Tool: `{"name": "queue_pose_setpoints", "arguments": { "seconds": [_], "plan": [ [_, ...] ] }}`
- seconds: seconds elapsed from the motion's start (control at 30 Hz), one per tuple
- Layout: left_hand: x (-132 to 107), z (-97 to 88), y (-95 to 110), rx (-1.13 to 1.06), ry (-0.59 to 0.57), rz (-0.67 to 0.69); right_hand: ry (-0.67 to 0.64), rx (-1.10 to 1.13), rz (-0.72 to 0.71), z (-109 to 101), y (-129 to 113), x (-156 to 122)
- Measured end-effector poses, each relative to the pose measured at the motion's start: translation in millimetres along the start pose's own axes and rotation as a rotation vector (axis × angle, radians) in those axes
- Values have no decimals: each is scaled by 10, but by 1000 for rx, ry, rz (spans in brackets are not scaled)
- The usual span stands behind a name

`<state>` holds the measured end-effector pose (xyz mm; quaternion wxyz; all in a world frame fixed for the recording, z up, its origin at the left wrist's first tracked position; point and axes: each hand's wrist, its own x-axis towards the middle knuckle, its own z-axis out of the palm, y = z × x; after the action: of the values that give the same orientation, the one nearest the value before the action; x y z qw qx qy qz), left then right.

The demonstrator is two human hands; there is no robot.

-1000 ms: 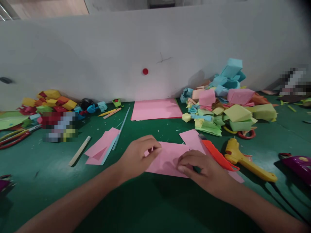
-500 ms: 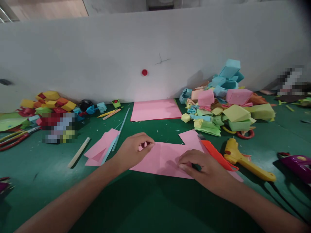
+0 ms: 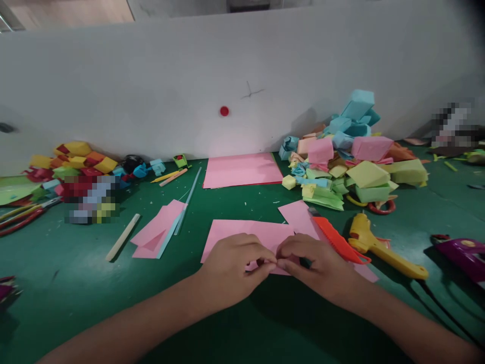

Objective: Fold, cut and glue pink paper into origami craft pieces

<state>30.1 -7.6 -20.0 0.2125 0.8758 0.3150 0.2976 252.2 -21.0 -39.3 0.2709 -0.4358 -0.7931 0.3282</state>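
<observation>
A creased pink paper sheet (image 3: 231,230) lies flat on the green table in front of me. Over its lower right part, my left hand (image 3: 240,270) is closed in a pinch, thumb against forefinger. My right hand (image 3: 318,263) meets it there, also pinched, and the fingertips of both almost touch. Whatever they may pinch is too small or hidden to make out. Partly under my right hand is another pink paper piece (image 3: 301,217). On that piece lies an orange-red utility knife (image 3: 337,240), just beyond my right hand.
A yellow glue gun (image 3: 386,250) with a black cord lies at right, near folded paper boxes (image 3: 367,177). Pink sheets (image 3: 242,171) are stacked by the white wall (image 3: 170,91). At left are pink paper pieces (image 3: 157,227), a pale stick (image 3: 123,237) and scissors (image 3: 30,215).
My left hand has moved right and toward me, from the sheet's top edge to the fingertips of my right hand. My right hand has hardly moved.
</observation>
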Motion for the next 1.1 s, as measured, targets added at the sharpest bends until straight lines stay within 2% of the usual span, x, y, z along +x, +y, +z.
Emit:
{"name": "queue_pose_setpoints", "arguments": {
  "seconds": [0.3, 0.53, 0.77, 0.87, 0.97, 1.1],
  "plan": [
    [-28, 36, 20, -56, -62, -93, -11, -10, -19, 16, -3, -5],
    [-54, 36, -4, -86, -121, -93, -9, -27, -29, 11, -24, 6],
    [-19, -61, -45, -61, -116, -130, -28, -16, -23, 6, 9, -10],
    [20, -179, -147, -16, -44, -148, -2, -15, -14, -3, 22, -15],
    [64, -329, -333, 74, 68, -190, 79, -56, -24, -24, 60, -6],
    [92, -549, -668, 338, 81, -326, 185, -357, -21, -66, 174, 6]
  ]
}}
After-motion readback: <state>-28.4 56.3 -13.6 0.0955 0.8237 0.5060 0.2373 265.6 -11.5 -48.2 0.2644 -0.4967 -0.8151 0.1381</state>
